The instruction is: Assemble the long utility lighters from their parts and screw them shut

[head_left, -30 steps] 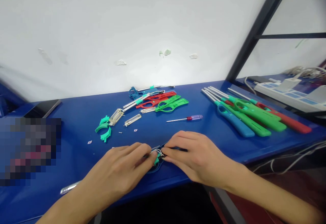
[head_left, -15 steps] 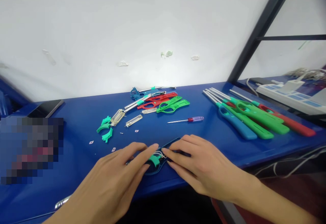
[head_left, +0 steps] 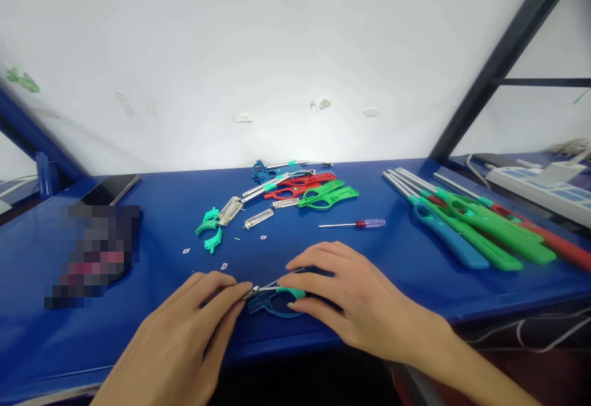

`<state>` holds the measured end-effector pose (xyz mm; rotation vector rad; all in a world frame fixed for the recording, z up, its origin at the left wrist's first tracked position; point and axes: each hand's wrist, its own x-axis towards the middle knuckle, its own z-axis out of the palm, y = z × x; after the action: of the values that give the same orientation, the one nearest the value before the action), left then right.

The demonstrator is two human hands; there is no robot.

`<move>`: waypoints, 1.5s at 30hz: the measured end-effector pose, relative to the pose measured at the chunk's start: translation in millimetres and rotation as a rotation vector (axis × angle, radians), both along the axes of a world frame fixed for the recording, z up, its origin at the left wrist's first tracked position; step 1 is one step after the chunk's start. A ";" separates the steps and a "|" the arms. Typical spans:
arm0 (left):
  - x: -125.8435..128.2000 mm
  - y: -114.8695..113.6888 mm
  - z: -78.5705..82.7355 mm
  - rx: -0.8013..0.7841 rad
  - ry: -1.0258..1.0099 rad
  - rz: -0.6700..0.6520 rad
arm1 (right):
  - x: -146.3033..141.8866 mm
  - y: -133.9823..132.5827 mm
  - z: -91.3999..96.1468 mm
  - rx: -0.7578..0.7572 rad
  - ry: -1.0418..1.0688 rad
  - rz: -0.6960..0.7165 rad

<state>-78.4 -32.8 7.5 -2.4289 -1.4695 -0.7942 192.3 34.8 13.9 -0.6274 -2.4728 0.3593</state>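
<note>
A dark blue half-casing of a stick lighter (head_left: 259, 304) lies at the table's front edge, its looped handle part toward my right hand. A teal trigger (head_left: 295, 292) and thin pale wires sit in or over it. With thumb and fingertips my left hand (head_left: 196, 323) pinches a small silvery metal piece (head_left: 253, 291) at the casing's left end. My right hand (head_left: 355, 298) curls over the casing's right part, fingertips beside the trigger. That hand hides much of the casing.
Behind lie clear fuel tanks (head_left: 258, 218), teal triggers (head_left: 212, 240), red casings (head_left: 281, 192) and green casings (head_left: 330, 195). A screwdriver (head_left: 369, 223) lies right of centre, several whole lighters (head_left: 452, 237) farther right. A phone (head_left: 111, 189) and a power strip (head_left: 530, 186) flank them.
My left hand has moved left from the trigger area to the casing's left end and now pinches the metal piece. My right hand has stayed over the casing. The view has turned slightly left.
</note>
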 end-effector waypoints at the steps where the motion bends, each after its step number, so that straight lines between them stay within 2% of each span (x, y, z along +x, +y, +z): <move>1: 1.6 -0.2 1.7 0.005 -0.015 -0.007 | 0.1 0.0 -2.0 -0.009 0.007 0.002; 13: -0.8 -13.2 -5.2 -0.110 -0.028 -0.059 | 2.0 -2.4 -7.2 -0.024 0.034 -0.013; 20: -1.7 -17.0 -8.9 -0.169 0.005 -0.020 | 2.1 -2.9 -6.9 -0.047 0.011 -0.027; 27: 1.2 -14.3 -1.8 -0.061 0.085 -0.090 | 1.6 -3.2 -5.9 -0.061 -0.014 -0.043; 36: 1.5 -11.7 -5.0 0.011 0.124 -0.070 | 3.3 -3.7 0.2 -0.182 -0.078 -0.137; 41: 2.0 -10.1 -5.9 -0.002 0.068 -0.075 | -0.2 1.8 0.5 -0.205 0.091 -0.070; 45: 0.6 -8.3 -5.9 -0.005 0.064 -0.081 | -0.3 2.5 4.0 -0.259 0.183 -0.086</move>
<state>-77.8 -41.1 1.6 -2.5071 -1.3589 -0.7218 191.9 37.3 17.9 -0.7671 -2.2352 0.6792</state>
